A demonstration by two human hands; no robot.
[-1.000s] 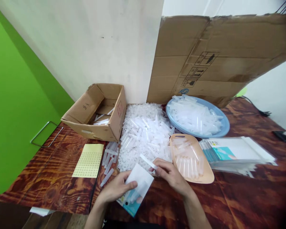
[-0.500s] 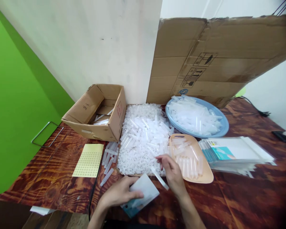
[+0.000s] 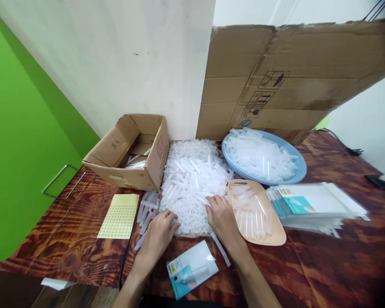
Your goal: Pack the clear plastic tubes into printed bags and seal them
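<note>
Left hand: left hand (image 3: 158,233) rests palm down at the near-left edge of the pile of clear plastic pieces (image 3: 192,188), fingers spread and loosely curled into it; it grips nothing I can make out.
Right hand: right hand (image 3: 220,218) lies on the near-right edge of the pile, fingers flat and open on the pieces, apparently sorting through them; 1 clear tube (image 3: 220,249) pokes out from under its wrist, whether pinned or only lying there I cannot tell.
Pile: heaped on the bench (image 3: 324,265) against the wall, likely so both hands can reach it from the front.
Packet: 1 white and blue packet (image 3: 191,268) lies flat just in front of the pile, between the 2 forearms, touched by neither hand.
Tan tray: 1 tan tray (image 3: 276,237) just right of the pile, touching the right hand's side, with several tubes in it.
Blue dish: 1 blue dish (image 3: 300,169) behind and right of the pile, heaped with tubes.
Packet stack: 1 stack of flat packets (image 3: 317,203) well right of the pile.
Box: 1 open cardboard box (image 3: 147,171) touching the pile's left side, a few tubes inside.
Loose tubes: several loose tubes (image 3: 147,209) left of the pile, too overlapped to count.
Sticker sheet: 1 yellow sheet of dots (image 3: 119,216) further left of the pile.
Cardboard sheet: 1 flattened carton (image 3: 291,77) leans upright behind the pile.
</note>
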